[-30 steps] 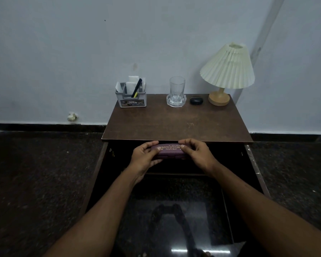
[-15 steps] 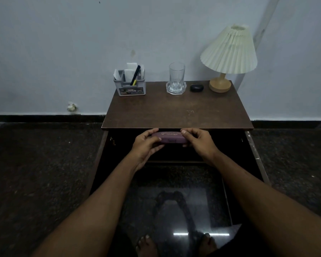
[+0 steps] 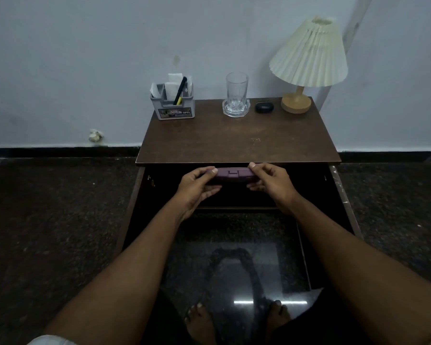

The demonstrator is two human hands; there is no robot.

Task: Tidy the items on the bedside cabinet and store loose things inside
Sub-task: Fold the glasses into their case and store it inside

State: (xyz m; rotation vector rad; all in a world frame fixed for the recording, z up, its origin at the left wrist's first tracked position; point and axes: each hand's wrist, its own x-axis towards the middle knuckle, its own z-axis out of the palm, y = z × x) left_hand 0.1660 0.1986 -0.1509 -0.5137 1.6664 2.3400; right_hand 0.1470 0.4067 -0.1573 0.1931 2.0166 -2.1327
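A purple glasses case (image 3: 233,175) is held level just under the front edge of the brown cabinet top (image 3: 234,140), in front of the dark open compartment. My left hand (image 3: 197,188) grips its left end, thumb on top. My right hand (image 3: 271,184) grips its right end. The case's hinge side faces me. On the top stand a grey organiser (image 3: 173,105) with papers and a pen, a drinking glass (image 3: 236,94) on a glass coaster, a small black case (image 3: 264,107) and a lamp (image 3: 306,63).
Both cabinet doors stand open, the left door (image 3: 131,207) and the right door (image 3: 343,202) flanking my arms. The cabinet's inside is dark and its contents are hidden. Glossy dark floor lies below, with my bare feet (image 3: 202,319) near the bottom edge. A pale wall stands behind.
The case has turned in my hands, so its printed lid no longer faces me and the hinge side does. It sits closer under the cabinet top's edge.
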